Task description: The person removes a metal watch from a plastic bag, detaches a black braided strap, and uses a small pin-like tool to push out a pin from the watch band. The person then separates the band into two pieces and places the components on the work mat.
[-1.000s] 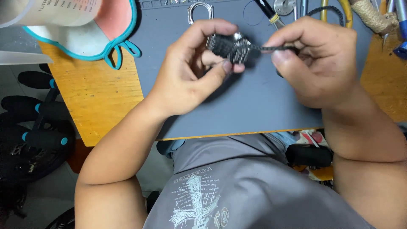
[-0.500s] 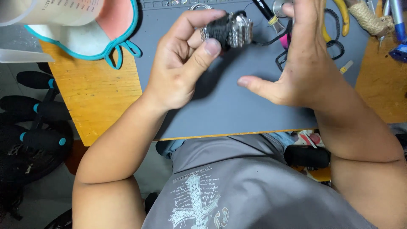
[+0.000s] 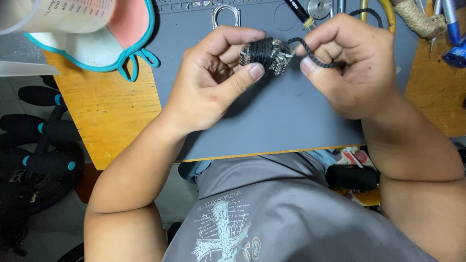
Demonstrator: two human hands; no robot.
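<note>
My left hand (image 3: 213,82) pinches a small silver, toothed metal piece (image 3: 269,54) wrapped in black braid, with the thumb under it and the forefinger curled over its top, so that it hangs just above the grey work mat (image 3: 286,126). My right hand (image 3: 352,68) is closed on the black braided cord (image 3: 318,59) that runs out of the piece: thumb and forefinger nip it just beside the metal, and the other fingers are folded into the palm, where the cord's far end disappears, so I cannot tell how much is gathered there.

The cord's long axis runs left to right, from the piece across the small gap to my right fingertips, dipping a little as it goes. The piece lies to the left of my right fingers and at the tips of my left ones, so the left hand carries it while the right is the nearer to the free cord.

Farther out, a small metal D-shaped ring (image 3: 226,15) lies on the mat beyond my left hand. A teal-edged pink cloth (image 3: 121,43) lies at the upper left on the wooden bench (image 3: 107,111), partly under a clear measuring jug (image 3: 58,14). Pens and tools (image 3: 340,7) crowd the mat's far edge, beside a twine-wrapped handle (image 3: 417,19).
</note>
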